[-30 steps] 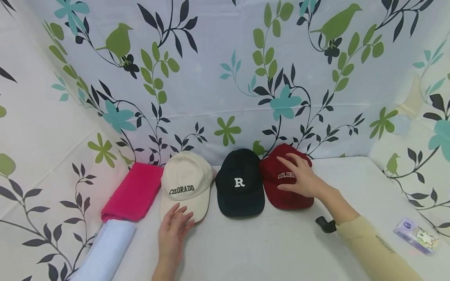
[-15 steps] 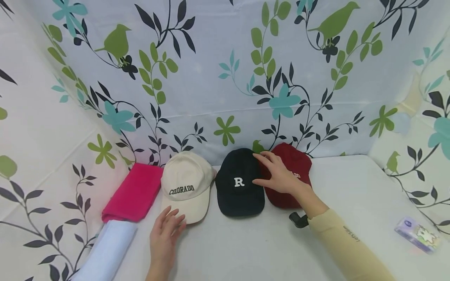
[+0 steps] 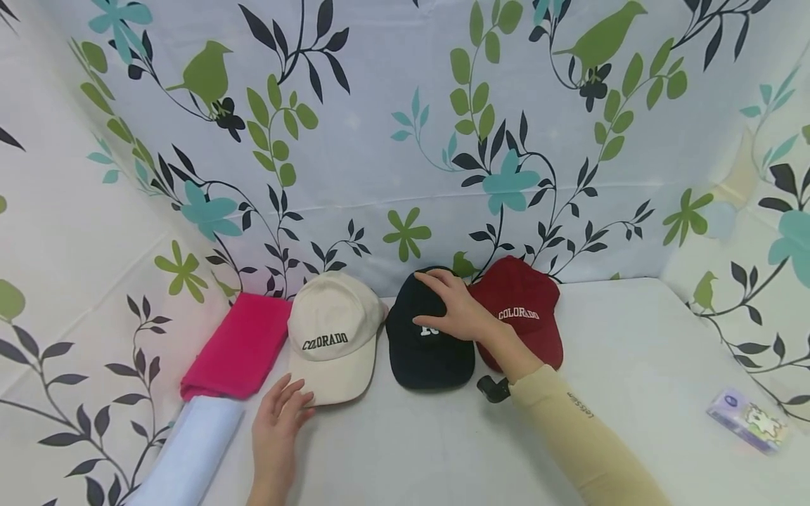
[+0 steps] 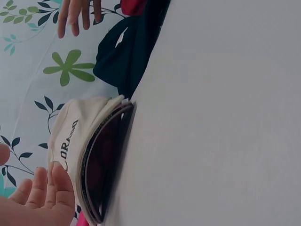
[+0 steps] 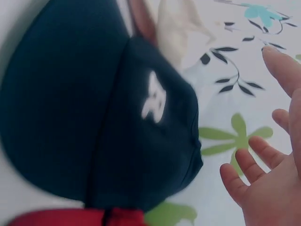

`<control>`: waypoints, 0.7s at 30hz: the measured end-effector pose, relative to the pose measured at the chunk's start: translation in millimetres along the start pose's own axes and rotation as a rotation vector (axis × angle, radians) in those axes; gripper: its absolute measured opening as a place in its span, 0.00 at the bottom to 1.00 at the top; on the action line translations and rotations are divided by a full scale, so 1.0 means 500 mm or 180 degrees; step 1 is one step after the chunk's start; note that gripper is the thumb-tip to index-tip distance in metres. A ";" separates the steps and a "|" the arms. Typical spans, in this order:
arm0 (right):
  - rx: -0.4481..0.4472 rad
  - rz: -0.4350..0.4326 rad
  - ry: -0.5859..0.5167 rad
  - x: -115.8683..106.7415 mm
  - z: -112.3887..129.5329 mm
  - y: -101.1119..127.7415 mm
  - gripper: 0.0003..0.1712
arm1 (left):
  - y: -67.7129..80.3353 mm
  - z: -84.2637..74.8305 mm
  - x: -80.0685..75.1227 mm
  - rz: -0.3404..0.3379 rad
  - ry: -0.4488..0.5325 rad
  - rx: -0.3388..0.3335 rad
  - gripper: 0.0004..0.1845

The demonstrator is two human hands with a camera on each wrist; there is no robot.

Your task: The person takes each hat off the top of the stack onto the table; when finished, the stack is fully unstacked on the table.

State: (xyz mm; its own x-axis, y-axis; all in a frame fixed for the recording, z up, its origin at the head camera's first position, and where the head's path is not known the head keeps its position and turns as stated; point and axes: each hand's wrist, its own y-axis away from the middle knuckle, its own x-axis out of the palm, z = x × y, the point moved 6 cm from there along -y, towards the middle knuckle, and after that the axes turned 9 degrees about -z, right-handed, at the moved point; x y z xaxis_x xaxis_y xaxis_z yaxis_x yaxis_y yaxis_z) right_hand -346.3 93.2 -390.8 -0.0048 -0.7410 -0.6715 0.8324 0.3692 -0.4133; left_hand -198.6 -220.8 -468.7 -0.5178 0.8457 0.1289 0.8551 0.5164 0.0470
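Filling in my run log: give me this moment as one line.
right hand: open over black cap | left hand: open, by beige cap brim | red cap: untouched, on table

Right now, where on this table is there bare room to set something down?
The table is bare between the red cap and the small packet, and in front of the black cap. It is crowded at the back left: cream cap, pink cloth, white cloth.
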 end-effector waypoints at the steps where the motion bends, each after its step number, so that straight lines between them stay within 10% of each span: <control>1: -0.0017 0.0013 -0.0009 0.006 0.006 -0.007 0.46 | -0.002 -0.001 -0.004 -0.0017 -0.0054 0.0008 0.25; 21: 0.0107 0.0155 -0.0272 0.118 0.056 -0.085 0.44 | -0.038 0.016 -0.052 0.0064 -0.0817 -0.0415 0.32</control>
State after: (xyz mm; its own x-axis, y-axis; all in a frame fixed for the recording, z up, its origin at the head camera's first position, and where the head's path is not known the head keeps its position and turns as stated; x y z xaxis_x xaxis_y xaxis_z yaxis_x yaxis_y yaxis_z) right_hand -366.4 17.9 -395.8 0.0824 -0.7683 -0.6348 0.8486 0.3881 -0.3596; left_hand -201.7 -251.8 -480.9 -0.4763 0.8706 -0.1230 0.8529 0.4915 0.1761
